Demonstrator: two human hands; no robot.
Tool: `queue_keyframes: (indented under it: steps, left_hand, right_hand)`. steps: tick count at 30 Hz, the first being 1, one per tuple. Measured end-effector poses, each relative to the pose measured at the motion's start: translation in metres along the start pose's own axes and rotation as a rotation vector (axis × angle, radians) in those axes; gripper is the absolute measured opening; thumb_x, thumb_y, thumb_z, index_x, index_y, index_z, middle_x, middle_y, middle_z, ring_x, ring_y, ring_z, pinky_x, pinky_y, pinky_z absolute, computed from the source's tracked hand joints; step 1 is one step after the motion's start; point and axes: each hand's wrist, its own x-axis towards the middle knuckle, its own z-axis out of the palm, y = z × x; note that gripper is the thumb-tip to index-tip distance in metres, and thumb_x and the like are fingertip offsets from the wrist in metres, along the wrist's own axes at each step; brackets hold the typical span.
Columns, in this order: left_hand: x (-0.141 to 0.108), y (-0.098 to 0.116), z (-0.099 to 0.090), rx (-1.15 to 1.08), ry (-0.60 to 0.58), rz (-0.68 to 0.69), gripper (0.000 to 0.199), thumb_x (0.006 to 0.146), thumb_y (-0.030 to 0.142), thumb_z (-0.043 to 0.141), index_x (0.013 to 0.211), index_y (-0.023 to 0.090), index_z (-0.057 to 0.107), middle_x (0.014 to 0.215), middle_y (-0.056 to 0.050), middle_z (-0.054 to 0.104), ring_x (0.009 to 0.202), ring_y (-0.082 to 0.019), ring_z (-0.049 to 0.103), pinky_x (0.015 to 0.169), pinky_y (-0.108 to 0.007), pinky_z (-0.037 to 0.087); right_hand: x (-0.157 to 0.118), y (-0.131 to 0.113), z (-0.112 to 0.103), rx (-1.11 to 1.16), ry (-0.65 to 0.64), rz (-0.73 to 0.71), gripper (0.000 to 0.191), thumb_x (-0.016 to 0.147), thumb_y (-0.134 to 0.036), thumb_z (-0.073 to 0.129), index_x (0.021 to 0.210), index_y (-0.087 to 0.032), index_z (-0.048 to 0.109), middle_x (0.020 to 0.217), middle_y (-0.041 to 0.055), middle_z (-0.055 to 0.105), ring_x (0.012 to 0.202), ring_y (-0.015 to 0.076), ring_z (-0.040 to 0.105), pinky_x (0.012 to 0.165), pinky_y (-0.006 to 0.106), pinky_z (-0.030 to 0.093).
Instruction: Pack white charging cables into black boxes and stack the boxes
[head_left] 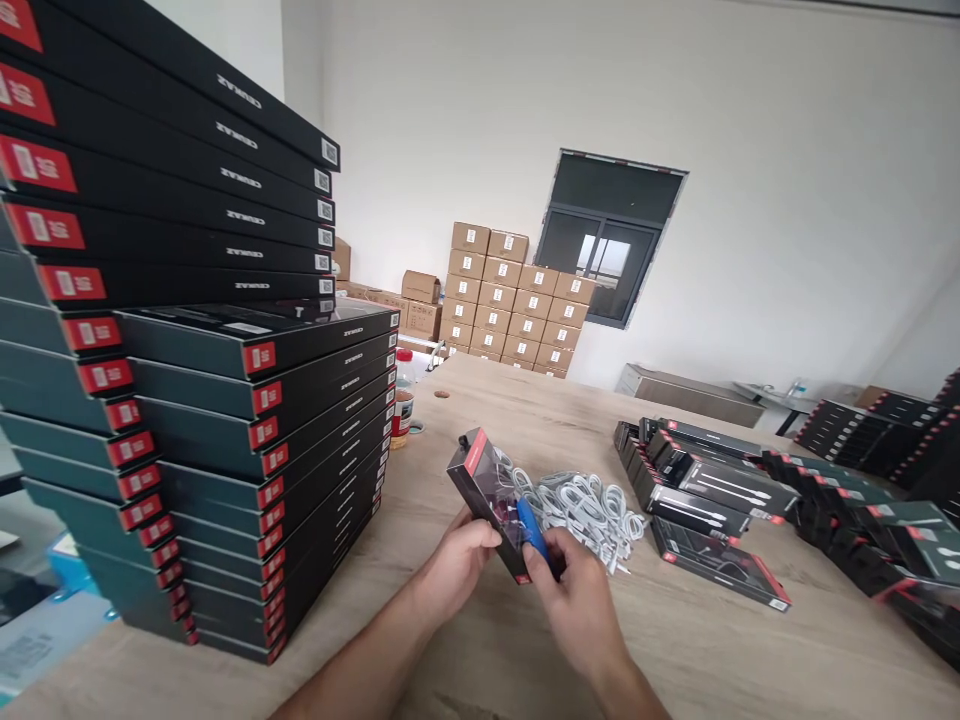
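Note:
A slim black box with a red top edge and a clear window [487,490] is tilted above the wooden table. Its lower left side is gripped by my left hand [461,560]. Wrapped around a blue object [531,527], my right hand [574,590] holds it against the lower right of the box. What the blue object is, I cannot make out. Just behind the hands lies a pile of grey-white cables [589,510].
Tall stacks of black boxes [322,430] rise close on the left. A bottle with a red cap [403,400] stands beside them. More black boxes [712,490] lie to the right on the wooden table [525,400]. Brown cartons [495,295] are stacked by the wall.

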Motion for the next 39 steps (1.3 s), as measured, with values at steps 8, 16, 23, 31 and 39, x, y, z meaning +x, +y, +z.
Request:
queue_keyframes:
  steps: [8,16,23,31,39]
  left_hand:
    - [-0.010,-0.014,0.005,0.274,0.032,-0.149,0.021,0.074,0.027,0.072,0.092,0.015,0.072,0.079,-0.005,0.072,0.070,-0.022,0.064,0.061,-0.031,0.049]
    - [-0.011,-0.010,0.004,0.067,0.009,-0.227,0.031,0.071,0.030,0.070,0.098,0.015,0.073,0.089,-0.006,0.075,0.079,-0.021,0.066,0.076,-0.032,0.050]
    - [-0.003,0.005,-0.003,-0.060,0.133,-0.131,0.029,0.071,0.031,0.076,0.094,0.015,0.072,0.090,-0.006,0.075,0.083,-0.022,0.067,0.076,-0.031,0.051]
    - [-0.010,-0.021,-0.001,0.295,-0.069,-0.175,0.042,0.080,0.044,0.074,0.111,0.016,0.072,0.111,-0.009,0.075,0.113,-0.028,0.063,0.100,-0.036,0.045]
    - [-0.035,-0.022,0.017,0.437,-0.235,-0.467,0.026,0.067,0.036,0.079,0.083,0.016,0.071,0.075,-0.001,0.069,0.072,-0.019,0.061,0.067,-0.027,0.045]
  right_hand:
    - [0.012,0.008,-0.009,0.021,0.093,0.070,0.037,0.091,-0.054,0.053,0.079,-0.020,0.063,0.069,0.0040,0.070,0.063,0.0212,0.063,0.060,0.030,0.044]
    - [0.023,0.026,-0.043,0.025,0.124,0.066,0.041,0.086,-0.059,0.056,0.077,-0.019,0.061,0.065,0.0004,0.061,0.063,0.0185,0.054,0.061,0.028,0.042]
    - [0.007,0.003,-0.032,-0.118,-0.222,-0.144,0.014,0.085,-0.030,0.059,0.074,-0.021,0.054,0.066,-0.0041,0.053,0.061,0.0138,0.048,0.059,0.024,0.035]
    - [0.007,-0.002,-0.026,-0.109,-0.107,-0.093,0.018,0.090,-0.034,0.057,0.076,-0.022,0.058,0.068,-0.0017,0.061,0.062,0.0158,0.054,0.059,0.025,0.038]
    - [0.025,0.018,-0.050,-0.035,0.306,0.128,0.043,0.088,-0.061,0.052,0.086,-0.020,0.062,0.068,0.0024,0.067,0.061,0.0198,0.059,0.059,0.029,0.044]
